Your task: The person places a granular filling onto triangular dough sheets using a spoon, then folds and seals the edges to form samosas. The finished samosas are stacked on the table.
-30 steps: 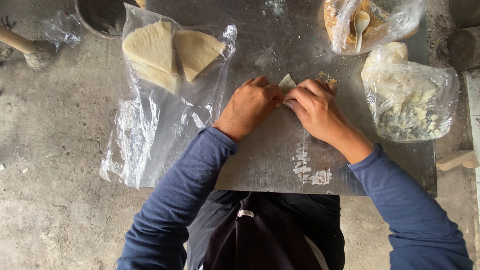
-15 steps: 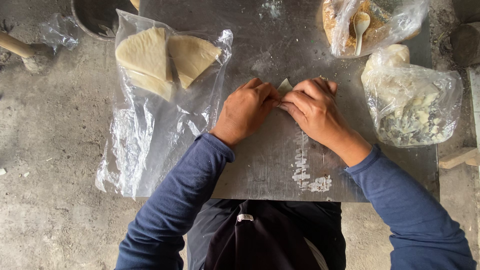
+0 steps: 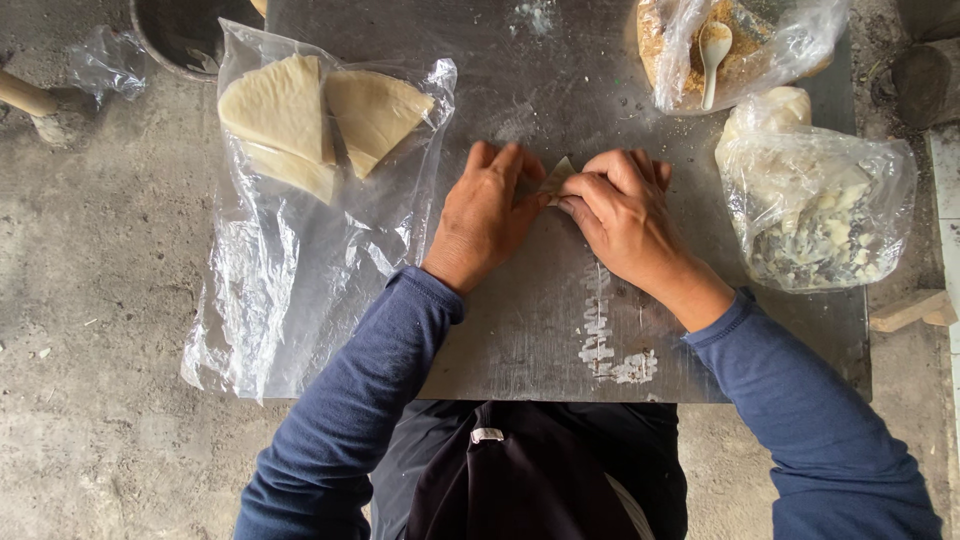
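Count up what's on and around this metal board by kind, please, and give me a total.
Plastic bags: 4 (clear sheet bag, filling bag, crumb bag, crumpled bag)
Dough wedges: 2 stacks
Spoons: 1
Folded dough piece: 1
Total: 8

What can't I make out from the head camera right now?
- The dough piece: only a corner shows; the left hand and right hand cover the rest, so its shape and any filling are hidden.
- The dark pot: cut off by the top edge.
- The bag with a spoon: top cut off; crinkled plastic blurs its crumbly contents.
- The knotted bag: contents unclear through glare.
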